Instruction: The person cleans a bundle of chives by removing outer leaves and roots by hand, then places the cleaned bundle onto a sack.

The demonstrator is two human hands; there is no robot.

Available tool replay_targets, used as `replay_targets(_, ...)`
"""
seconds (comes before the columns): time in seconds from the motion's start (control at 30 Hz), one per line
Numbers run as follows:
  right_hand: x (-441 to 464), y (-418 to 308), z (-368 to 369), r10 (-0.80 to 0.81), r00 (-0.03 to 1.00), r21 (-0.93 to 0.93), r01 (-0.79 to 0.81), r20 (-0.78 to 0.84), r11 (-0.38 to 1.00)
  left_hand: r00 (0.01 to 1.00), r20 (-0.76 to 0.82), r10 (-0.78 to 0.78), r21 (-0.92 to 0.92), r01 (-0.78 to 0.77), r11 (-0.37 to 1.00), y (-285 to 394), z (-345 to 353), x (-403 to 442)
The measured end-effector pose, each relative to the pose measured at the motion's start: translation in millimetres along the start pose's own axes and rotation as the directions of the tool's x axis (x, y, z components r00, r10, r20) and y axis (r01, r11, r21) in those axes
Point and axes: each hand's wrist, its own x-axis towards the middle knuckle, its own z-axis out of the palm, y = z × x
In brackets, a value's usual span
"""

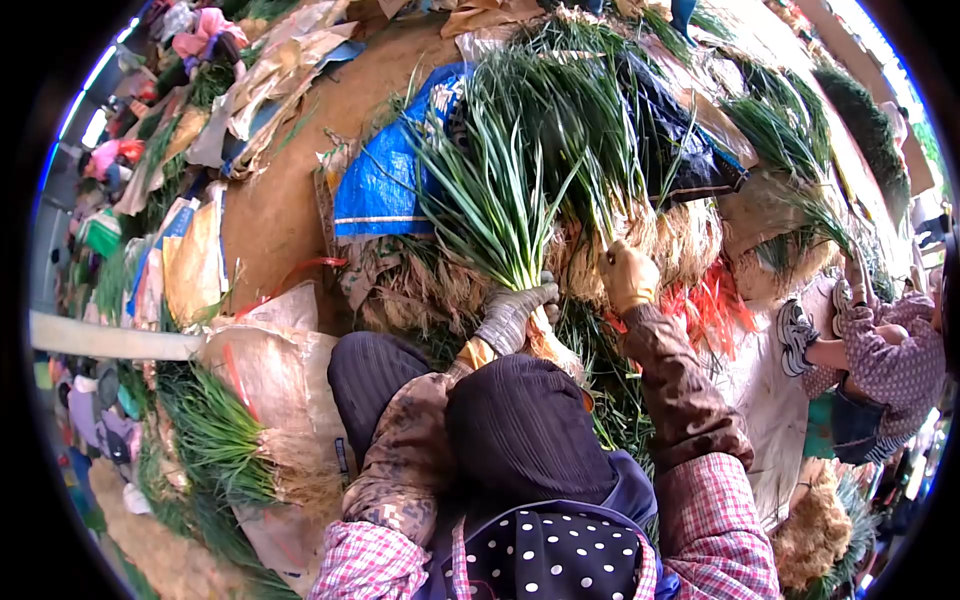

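My left hand (515, 315), in a grey glove, is wrapped around the lower stems of a bunch of green onions (510, 215). The long green leaves fan out forward, and pale roots (552, 348) hang out below my fist, over my lap. My right hand (630, 276), in a cream glove, is closed at the near edge of a large heap of green onions (585, 110). Thin pale stalks run into its fingers, which partly hide them. Tangled roots (690, 240) of the heap lie just beyond that hand.
A blue plastic sack (385, 185) and a dark sheet (690, 150) lie under and over the heap. Red plastic ties (712, 305) are scattered on the right. Another bunch (220, 430) rests at left. A person (890, 350) sits at right, with others far left.
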Motion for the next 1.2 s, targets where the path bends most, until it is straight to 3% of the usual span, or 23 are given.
replay_targets(0.07,-34,-24,-17,-0.056,0.998,0.085,0.057,-0.020,0.995,0.999,-0.045,0.020,-0.011,-0.020,1.000,-7,-1,7)
replay_targets(0.17,-81,-36,-16,-0.220,0.973,0.241,0.232,-0.076,0.942,0.996,-0.008,-0.093,0.248,0.092,0.964,5,-3,-2)
replay_targets(0.2,-93,-40,-12,-0.251,0.968,0.320,0.241,-0.010,0.916,0.997,-0.081,-0.002,0.307,0.027,0.951,-2,-4,5)
replay_targets(0.23,-101,-50,-23,-0.301,0.953,0.363,0.286,-0.014,0.887,0.978,-0.209,-0.019,0.332,0.089,0.939,-41,-31,49)
replay_targets(0.3,-96,-48,-12,-0.129,0.985,0.607,0.035,0.111,0.794,0.981,-0.193,0.009,0.376,0.066,0.924,-29,-25,35)
replay_targets(0.33,-87,-49,-9,0.057,0.960,0.695,-0.239,0.274,0.678,0.972,-0.231,-0.050,0.454,0.153,0.878,-19,-15,30)
replay_targets(0.37,-73,-51,-18,0.048,0.956,0.669,-0.237,0.289,0.705,0.957,-0.272,-0.105,0.526,0.239,0.816,-7,-2,24)
replay_targets(0.4,-59,-51,-11,0.035,0.948,0.772,-0.278,0.316,0.571,0.964,-0.203,-0.172,0.620,0.262,0.739,11,12,10)
replay_targets(0.43,-49,-52,-1,0.018,0.940,0.851,-0.316,0.340,0.421,0.971,-0.197,-0.135,0.584,0.227,0.779,13,17,3)
replay_targets(0.5,-31,-60,9,0.007,0.906,0.859,-0.404,0.423,0.314,0.980,-0.192,-0.053,0.510,0.146,0.847,13,20,-5)
replay_targets(0.63,-29,-68,20,0.125,0.841,0.815,-0.542,0.527,0.205,0.941,-0.315,-0.121,0.671,0.311,0.673,15,14,11)
replay_targets(0.7,-43,-67,26,0.179,0.834,0.841,-0.539,0.522,0.058,0.938,-0.347,-0.021,0.581,0.232,0.780,17,15,-2)
replay_targets(0.77,-62,-50,38,0.169,0.813,0.812,-0.576,0.558,0.089,0.937,-0.344,0.057,0.566,0.159,0.809,15,7,0)
replay_targets(0.8,-73,-38,41,0.077,0.834,0.791,-0.544,0.546,0.280,0.918,-0.382,0.105,0.610,0.165,0.775,18,7,0)
replay_targets(0.83,-87,-21,67,0.068,0.827,0.763,-0.545,0.559,0.347,0.926,-0.360,0.113,0.577,0.126,0.807,15,3,2)
replay_targets(0.87,-100,-14,59,-0.124,0.822,0.598,-0.292,0.556,0.746,0.933,-0.339,0.122,0.541,0.088,0.836,7,-5,9)
replay_targets(0.9,-107,-11,51,-0.289,0.737,0.337,0.089,0.611,0.937,0.938,-0.320,0.133,0.503,0.049,0.863,-1,-13,16)
replay_targets(0.97,-109,-17,54,-0.242,0.487,0.042,0.386,0.839,0.922,0.942,-0.328,0.067,0.476,0.104,0.874,1,-13,17)
replay_targets(1.0,-101,-19,38,-0.079,0.704,-0.039,0.150,0.706,0.988,0.942,-0.332,0.055,0.511,0.130,0.850,16,1,1)
replay_targets(1.03,-94,-23,29,-0.071,0.894,-0.067,0.112,0.443,0.991,0.941,-0.337,0.043,0.544,0.157,0.824,23,7,-9)
replay_targets(1.1,-54,-33,25,0.096,0.968,-0.089,-0.077,0.233,0.993,0.955,-0.283,0.089,0.526,0.077,0.847,15,-2,-3)
replay_targets(1.13,-38,-36,18,0.064,0.982,-0.156,-0.036,0.175,0.987,0.952,-0.296,0.077,0.531,0.097,0.842,18,3,-5)
replay_targets(1.2,-1,-37,24,0.154,0.967,-0.090,-0.138,0.201,0.986,0.942,-0.325,0.086,0.503,0.095,0.859,14,2,2)
